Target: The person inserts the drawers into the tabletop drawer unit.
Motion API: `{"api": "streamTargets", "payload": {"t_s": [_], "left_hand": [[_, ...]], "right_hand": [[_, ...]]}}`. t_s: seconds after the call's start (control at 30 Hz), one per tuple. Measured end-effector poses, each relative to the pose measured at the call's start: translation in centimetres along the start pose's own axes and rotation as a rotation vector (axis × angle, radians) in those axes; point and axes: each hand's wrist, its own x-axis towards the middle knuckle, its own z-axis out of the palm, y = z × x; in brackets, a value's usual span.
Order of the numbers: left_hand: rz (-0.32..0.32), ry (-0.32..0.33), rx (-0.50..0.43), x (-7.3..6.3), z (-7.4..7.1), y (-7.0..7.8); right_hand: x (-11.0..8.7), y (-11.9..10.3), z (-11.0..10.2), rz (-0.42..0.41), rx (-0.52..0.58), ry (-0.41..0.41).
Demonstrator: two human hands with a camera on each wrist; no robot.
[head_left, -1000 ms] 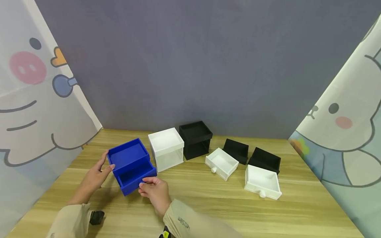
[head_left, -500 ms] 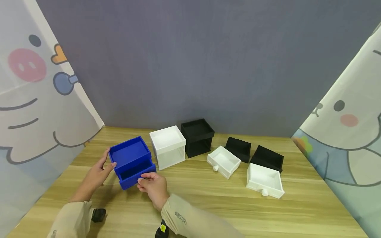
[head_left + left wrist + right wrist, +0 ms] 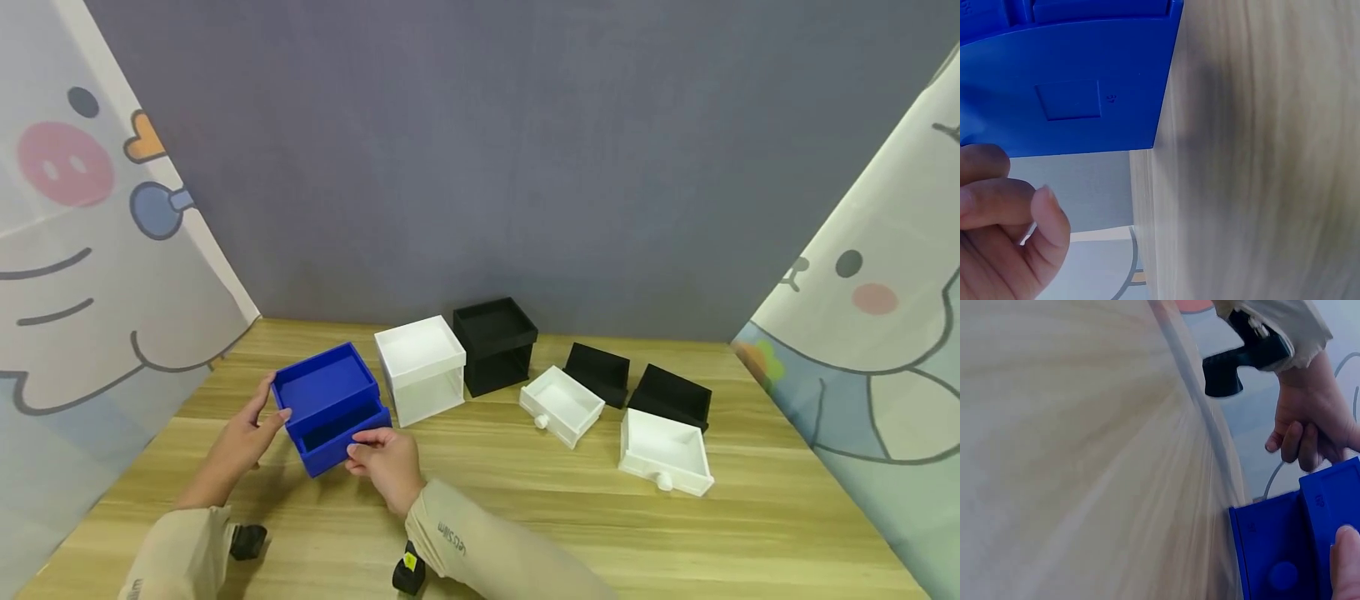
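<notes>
A blue drawer box (image 3: pixel 324 383) stands at the left of the wooden table, its drawer (image 3: pixel 341 437) partly out at the front. My left hand (image 3: pixel 243 433) grips the box's left side, thumb at the front corner; its curled fingers show beside the flat blue side (image 3: pixel 1104 119) in the left wrist view. My right hand (image 3: pixel 390 467) pinches the drawer's front with thumb and forefinger. Its fingers hide part of that front. Seen from the right wrist, the right thumb (image 3: pixel 1345 565) lies over the blue front, and a round blue knob (image 3: pixel 1283 575) shows on the panel below.
To the right of the blue box stand a white box frame (image 3: pixel 422 371) and a black one (image 3: pixel 495 346), both with open fronts. Farther right lie two white drawers (image 3: pixel 562 404) with round knobs and two black trays (image 3: pixel 596 375). A grey backdrop (image 3: pixel 480 167) rises behind the table.
The drawer has slid inward a little under my right hand, so its opening is narrower. My left hand stays on the box. The whole view has shifted slightly.
</notes>
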Motion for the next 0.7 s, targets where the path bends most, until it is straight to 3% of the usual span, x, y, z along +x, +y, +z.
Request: {"api": "streamTargets", "payload": {"t_s": [0.23, 0.53, 0.7], "left_hand": [[0.004, -0.002, 0.018, 0.26, -0.05, 0.18], [-0.012, 0.009, 0.008, -0.18, -0.24, 0.04], [-0.011, -0.001, 0.019, -0.11, -0.12, 0.09]], "right_hand": [[0.54, 0.19, -0.02, -0.014, 0.003, -0.018], [0.74, -0.28, 0.38, -0.029, -0.125, -0.06], [0.99, -0.26, 0.49, -0.003, -0.097, -0.026]]}}
